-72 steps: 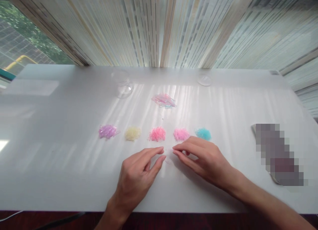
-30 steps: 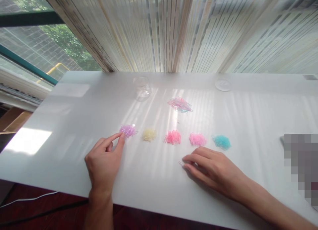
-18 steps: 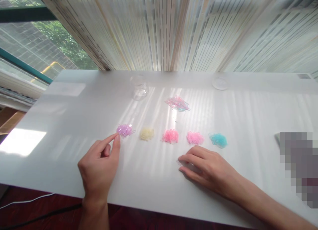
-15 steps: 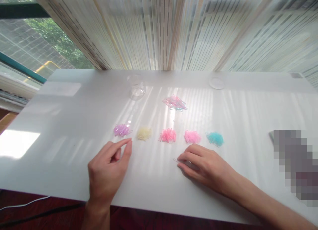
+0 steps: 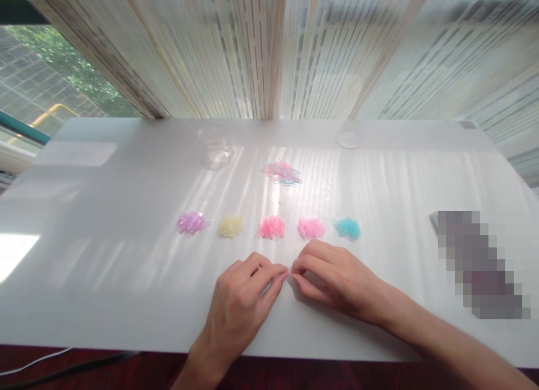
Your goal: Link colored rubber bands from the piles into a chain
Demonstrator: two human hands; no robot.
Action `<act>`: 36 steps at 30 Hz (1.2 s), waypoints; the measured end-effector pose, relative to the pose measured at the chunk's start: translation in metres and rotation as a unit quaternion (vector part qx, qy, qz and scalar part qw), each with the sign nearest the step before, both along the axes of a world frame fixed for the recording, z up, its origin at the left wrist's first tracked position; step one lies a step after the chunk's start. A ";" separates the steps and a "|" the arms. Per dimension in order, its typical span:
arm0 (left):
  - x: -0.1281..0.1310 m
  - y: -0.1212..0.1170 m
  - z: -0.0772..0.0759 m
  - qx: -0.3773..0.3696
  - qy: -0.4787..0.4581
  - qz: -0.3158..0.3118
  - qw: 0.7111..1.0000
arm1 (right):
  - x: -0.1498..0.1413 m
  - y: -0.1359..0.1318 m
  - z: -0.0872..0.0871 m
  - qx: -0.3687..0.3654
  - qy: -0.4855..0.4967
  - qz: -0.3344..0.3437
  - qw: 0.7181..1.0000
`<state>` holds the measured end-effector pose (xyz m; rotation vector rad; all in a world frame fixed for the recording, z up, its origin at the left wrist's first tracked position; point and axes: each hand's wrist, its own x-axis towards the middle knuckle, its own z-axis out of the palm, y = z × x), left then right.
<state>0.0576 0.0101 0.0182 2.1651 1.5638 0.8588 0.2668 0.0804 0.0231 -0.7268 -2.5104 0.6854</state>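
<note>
My left hand (image 5: 248, 292) is closed in a pinch, its thumb and forefinger tips almost touching those of my right hand (image 5: 332, 275). My right fingers are also pinched, where a thin, pale elastic band showed a moment ago; whatever lies between the fingertips is too small to make out now. Beyond my hands is a row of small piles of elastic bands: purple (image 5: 192, 223), pale yellow (image 5: 231, 226), coral pink (image 5: 272, 227), light pink (image 5: 311, 228) and turquoise (image 5: 347, 228). Farther back lies a mixed pile (image 5: 282, 172), mostly pink with some turquoise.
A clear jar (image 5: 218, 150) stands at the back left of the white table (image 5: 105, 210). Toward the back right lies a clear round lid (image 5: 348, 138). A blurred-out object (image 5: 475, 266) lies on the right. A striped curtain (image 5: 236, 47) hangs along the far edge.
My left hand has moved right, from beside the purple pile to my right fingertips. The thin band that stuck out of my right fingers no longer shows. The view has shifted slightly right.
</note>
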 end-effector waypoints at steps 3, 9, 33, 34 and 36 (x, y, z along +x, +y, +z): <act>-0.002 0.001 0.001 -0.014 -0.029 -0.006 0.999 | 0.002 0.001 0.003 0.001 0.015 -0.004 1.000; -0.005 0.003 0.002 -0.023 -0.062 -0.010 0.998 | 0.006 0.004 0.005 0.020 0.027 -0.009 0.999; -0.006 0.005 0.005 -0.010 -0.087 0.009 0.996 | 0.003 0.003 0.008 0.047 0.072 -0.049 0.995; -0.006 0.005 0.006 -0.010 -0.084 0.007 0.996 | 0.003 0.003 0.008 0.048 0.071 -0.050 0.995; -0.005 0.005 0.008 -0.004 -0.078 0.003 0.997 | 0.003 0.003 0.007 0.049 0.068 -0.051 0.995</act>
